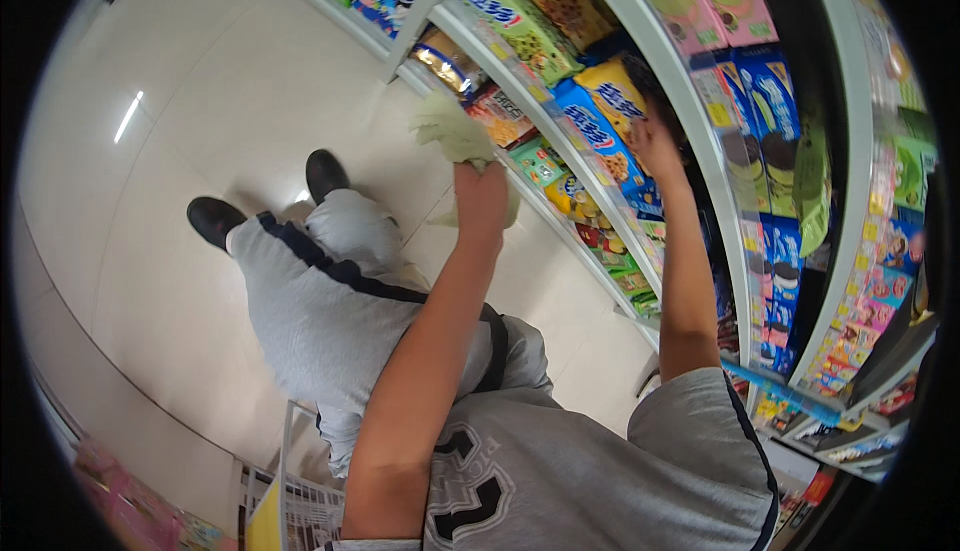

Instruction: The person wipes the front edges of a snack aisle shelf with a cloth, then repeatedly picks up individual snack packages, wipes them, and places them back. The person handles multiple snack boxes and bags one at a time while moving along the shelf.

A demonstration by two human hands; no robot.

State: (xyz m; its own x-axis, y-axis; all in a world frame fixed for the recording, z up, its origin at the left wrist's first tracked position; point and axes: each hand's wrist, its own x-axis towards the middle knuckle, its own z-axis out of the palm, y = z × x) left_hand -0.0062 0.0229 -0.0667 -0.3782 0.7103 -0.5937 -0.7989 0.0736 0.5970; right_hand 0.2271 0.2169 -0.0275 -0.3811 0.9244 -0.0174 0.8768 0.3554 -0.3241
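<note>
In my left hand [482, 191] a crumpled pale green cloth [452, 131] is bunched, with my fingers closed round it and a loose end hanging below. That hand is in front of the lower shelves, over the floor. My right hand [656, 148] reaches into a middle shelf, its fingers bent against the edge of a yellow cookie packet [612, 91]. Part of these fingers is hidden in the shadow of the shelf. Beside the yellow packet lies a blue cookie packet [590, 131], and a green cookie packet [515, 31] is further along the same row.
White shelf edges [690, 81] with price tags curve past both arms. Blue sandwich-cookie packs [765, 91] fill the shelf on the right. Smaller snack bags [570, 196] line the low shelf. A white wire basket [310, 511] stands at lower left on the pale tiled floor [150, 201].
</note>
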